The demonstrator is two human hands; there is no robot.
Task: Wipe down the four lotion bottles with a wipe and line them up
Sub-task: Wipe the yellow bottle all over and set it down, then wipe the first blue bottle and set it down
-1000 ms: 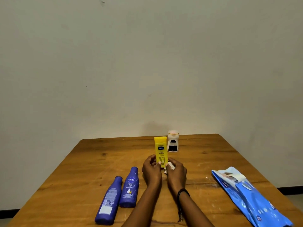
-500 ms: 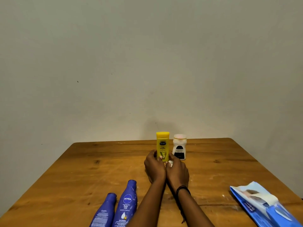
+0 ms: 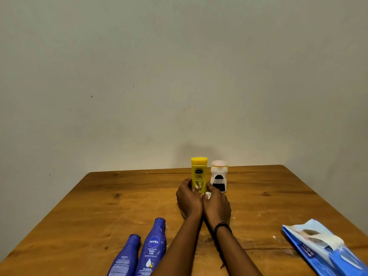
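A yellow lotion bottle (image 3: 199, 172) stands upright on the wooden table (image 3: 99, 206), just left of a white bottle (image 3: 219, 179) with a black label. My left hand (image 3: 188, 198) grips the yellow bottle's lower part from the left. My right hand (image 3: 216, 204) touches it from the right, with a crumpled white wipe (image 3: 208, 194) tucked under its fingers. Two blue bottles, one (image 3: 154, 250) showing its front label and one (image 3: 125, 255) its back label, lie side by side at the near left.
A blue pack of wipes (image 3: 326, 250) with its flap peeled open lies at the near right edge of the table. A plain wall rises right behind the table's far edge.
Both hands carried the yellow bottle away from me and set it upright beside the white bottle. The view tilted up, so the blue bottles and wipes pack slid toward the bottom edge.
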